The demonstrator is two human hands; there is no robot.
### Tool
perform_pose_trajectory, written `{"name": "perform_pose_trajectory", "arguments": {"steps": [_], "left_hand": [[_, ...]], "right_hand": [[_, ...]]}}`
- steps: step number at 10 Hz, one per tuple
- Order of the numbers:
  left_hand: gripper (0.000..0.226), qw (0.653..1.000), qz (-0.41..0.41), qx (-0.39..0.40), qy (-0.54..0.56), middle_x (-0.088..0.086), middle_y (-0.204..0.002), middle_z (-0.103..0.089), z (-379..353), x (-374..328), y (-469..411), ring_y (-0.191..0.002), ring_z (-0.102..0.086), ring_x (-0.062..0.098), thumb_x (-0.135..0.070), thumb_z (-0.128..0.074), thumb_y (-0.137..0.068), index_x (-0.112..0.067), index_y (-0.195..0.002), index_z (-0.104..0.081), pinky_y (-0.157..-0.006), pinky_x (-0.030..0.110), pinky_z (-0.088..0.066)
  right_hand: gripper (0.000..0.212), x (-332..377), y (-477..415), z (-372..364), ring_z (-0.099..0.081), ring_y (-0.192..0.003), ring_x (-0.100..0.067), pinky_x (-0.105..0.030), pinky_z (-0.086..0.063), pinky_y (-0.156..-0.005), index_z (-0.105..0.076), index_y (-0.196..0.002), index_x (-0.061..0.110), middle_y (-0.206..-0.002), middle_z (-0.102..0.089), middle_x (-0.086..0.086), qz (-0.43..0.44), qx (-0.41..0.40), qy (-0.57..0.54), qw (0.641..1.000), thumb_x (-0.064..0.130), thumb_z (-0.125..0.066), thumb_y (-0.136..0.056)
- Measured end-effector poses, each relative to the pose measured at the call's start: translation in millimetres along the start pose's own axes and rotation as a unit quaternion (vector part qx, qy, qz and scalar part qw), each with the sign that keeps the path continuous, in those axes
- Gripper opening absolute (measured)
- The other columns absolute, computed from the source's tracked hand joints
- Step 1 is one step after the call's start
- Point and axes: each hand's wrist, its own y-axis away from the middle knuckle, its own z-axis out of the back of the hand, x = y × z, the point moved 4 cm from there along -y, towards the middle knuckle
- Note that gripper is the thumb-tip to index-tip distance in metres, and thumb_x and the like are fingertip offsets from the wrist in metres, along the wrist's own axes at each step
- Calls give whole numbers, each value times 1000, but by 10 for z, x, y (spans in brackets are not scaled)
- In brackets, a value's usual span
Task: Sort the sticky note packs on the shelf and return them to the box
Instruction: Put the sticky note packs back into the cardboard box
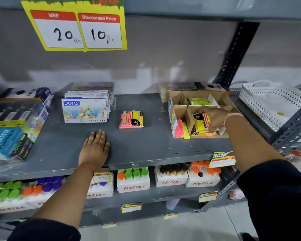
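A cardboard box [182, 99] with dividers stands on the grey shelf [146, 146] at the right. My right hand [215, 119] reaches into its front compartment and grips a yellow sticky note pack [199, 121] there. More green packs [198, 101] lie in a rear compartment, and loose pink and yellow notes [180, 130] stick out at the box's front left. A small pile of pink and yellow sticky note packs [131, 119] lies on the shelf middle. My left hand [95, 150] rests flat on the shelf near its front edge, holding nothing.
DOMS oil pastel boxes [84, 110] stand left of the pile. Apsara boxes [9, 140] fill the far left. A white perforated basket [271, 101] sits at the right, past a slotted upright. Fitfizz bottle cartons [133, 180] line the shelf below. A yellow price sign [73, 25] hangs above.
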Motion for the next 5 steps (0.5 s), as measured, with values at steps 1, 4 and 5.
{"name": "perform_pose_trajectory", "arguments": {"steps": [1,4,5], "left_hand": [[52,1000,2,3,-1,3,-158,-9,-1,1,-4,-147,-4,23,-28,-23,-98,-11,-146,-11,-121,35,-5],[52,1000,-2,6,1,4,-158,-11,10,-2,12,-147,-4,23,-29,-23,-98,-11,-146,-12,-121,36,-5],[52,1000,-2,5,5,5,-158,-11,22,-19,27,-147,-5,24,-27,-24,-98,-10,-146,-12,-121,37,-5]], "right_hand": [[83,19,-22,4,-56,-103,-31,-33,-51,-74,-33,-133,33,-124,-53,-11,3,11,37,999,6,-73,-66],[74,-16,-53,-160,-49,-122,-32,-36,-43,-97,-42,-137,30,-141,-49,-7,53,-52,104,992,3,-70,-74],[71,1,-8,3,-50,-122,-33,-41,-44,-101,-45,-136,19,-137,-52,-12,43,-101,72,991,5,-73,-72]]}}
